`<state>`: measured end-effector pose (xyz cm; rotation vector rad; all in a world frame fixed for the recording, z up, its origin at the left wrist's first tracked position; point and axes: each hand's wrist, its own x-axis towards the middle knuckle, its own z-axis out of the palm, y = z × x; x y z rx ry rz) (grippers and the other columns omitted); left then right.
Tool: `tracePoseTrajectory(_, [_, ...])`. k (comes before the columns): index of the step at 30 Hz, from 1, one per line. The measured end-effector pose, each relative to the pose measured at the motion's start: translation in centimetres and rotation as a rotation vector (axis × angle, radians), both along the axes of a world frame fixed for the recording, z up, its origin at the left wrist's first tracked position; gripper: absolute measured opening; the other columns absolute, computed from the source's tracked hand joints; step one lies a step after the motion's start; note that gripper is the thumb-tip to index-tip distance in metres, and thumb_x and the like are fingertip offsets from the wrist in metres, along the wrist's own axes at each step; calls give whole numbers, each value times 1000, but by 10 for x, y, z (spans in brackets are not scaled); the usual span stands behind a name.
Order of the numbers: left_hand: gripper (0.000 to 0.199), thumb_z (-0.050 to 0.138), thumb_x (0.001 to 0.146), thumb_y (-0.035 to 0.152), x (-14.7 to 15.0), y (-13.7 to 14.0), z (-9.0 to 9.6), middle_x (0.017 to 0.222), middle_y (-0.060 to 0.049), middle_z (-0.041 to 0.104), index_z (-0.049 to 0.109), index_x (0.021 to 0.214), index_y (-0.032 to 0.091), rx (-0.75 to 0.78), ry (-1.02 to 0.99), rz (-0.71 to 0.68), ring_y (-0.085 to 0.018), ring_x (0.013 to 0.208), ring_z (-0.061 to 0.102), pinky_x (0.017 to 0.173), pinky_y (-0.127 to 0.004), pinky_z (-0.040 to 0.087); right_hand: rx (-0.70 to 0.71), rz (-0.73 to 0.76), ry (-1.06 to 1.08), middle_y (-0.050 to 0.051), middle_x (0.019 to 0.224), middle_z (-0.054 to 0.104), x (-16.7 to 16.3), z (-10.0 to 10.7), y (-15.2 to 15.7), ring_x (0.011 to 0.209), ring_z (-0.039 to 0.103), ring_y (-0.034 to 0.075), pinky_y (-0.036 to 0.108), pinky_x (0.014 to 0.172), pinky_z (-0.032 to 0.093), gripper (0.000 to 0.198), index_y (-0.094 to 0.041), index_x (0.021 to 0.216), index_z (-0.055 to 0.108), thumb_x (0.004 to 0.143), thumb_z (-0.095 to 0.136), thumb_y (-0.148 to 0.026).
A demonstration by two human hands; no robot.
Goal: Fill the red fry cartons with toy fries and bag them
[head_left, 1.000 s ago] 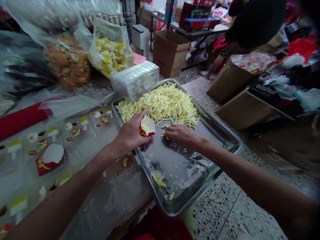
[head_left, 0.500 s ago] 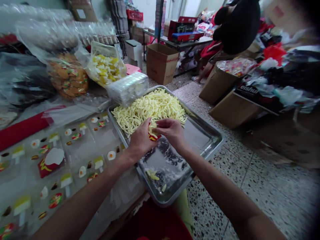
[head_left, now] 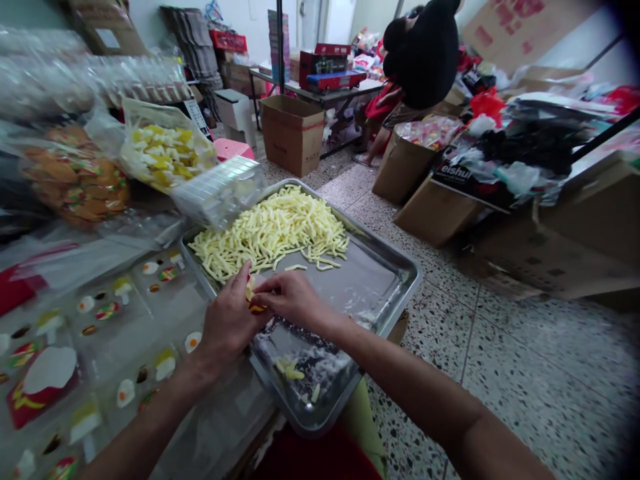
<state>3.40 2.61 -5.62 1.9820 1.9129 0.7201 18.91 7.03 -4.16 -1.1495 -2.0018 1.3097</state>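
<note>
Metal tray [head_left: 363, 277]: set along the right edge of the plastic-covered bench [head_left: 215, 407]; its near half mostly bare, dusted with white powder.
Pale yellow sticks [head_left: 277, 227]: heaped loose at the tray's far end, a few strays at the heap's near fringe.
Broken bits [head_left: 290, 370]: lying by the tray's near corner, well apart from the heap.
Red packet [head_left: 257, 307]: small, yellow-marked, raised over the tray's left edge, mostly covered by fingers; something pale shows at its mouth.
Left hand [head_left: 227, 323]: wrapped around the packet from the left, thumb up, grip closed.
Right hand [head_left: 297, 299]: fingertips drawn together at the packet's mouth; whether they pinch sticks or the packet's rim cannot be told.
Second packet [head_left: 43, 383]: red with a white face, lying flat toward the bench's left side, among small egg pieces [head_left: 126, 393] and others.
Clear boxes [head_left: 220, 190]: stacked just beside the tray's far-left corner.
Step in hand: filling the packet with sticks, by the look of it.
Next move calls for: a steady left hold and a light right release, so sticks seat without buckling the thin-looking wall.
</note>
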Motion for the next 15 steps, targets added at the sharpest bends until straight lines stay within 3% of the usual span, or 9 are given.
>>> tracePoseTrajectory(4, [91,73,68,33,-6,1,-3,146,-17,56,39,150,13,18,-63,-52,-34,130,58,108,-44,49,162,-16,-108,0,82,77,-1,1,1,75,64,15,24,67,38,18,-19,91,81,86,64,-23])
tracePoseTrajectory(7, [89,73,65,30,-4,3,-1,145,-15,57,42,148,15,-5,-136,-85,-34,130,59,110,-43,48,403,44,-325,4,89,78,-1,10,0,79,64,18,28,73,38,20,-20,89,80,88,61,-20])
tracePoseTrajectory(9, [85,72,66,30,1,3,0,145,-15,58,46,145,16,-17,-192,-86,-33,129,59,110,-43,49,489,68,-456,6,85,77,-4,16,-1,76,63,19,30,70,36,20,-19,84,78,87,58,-19])
tracePoseTrajectory(15, [79,68,75,31,4,0,-7,151,-14,52,42,149,20,-19,-289,9,-33,134,56,111,-48,46,402,-8,-481,7,86,76,-24,22,-5,75,64,19,31,63,32,20,-20,86,75,88,55,-22])
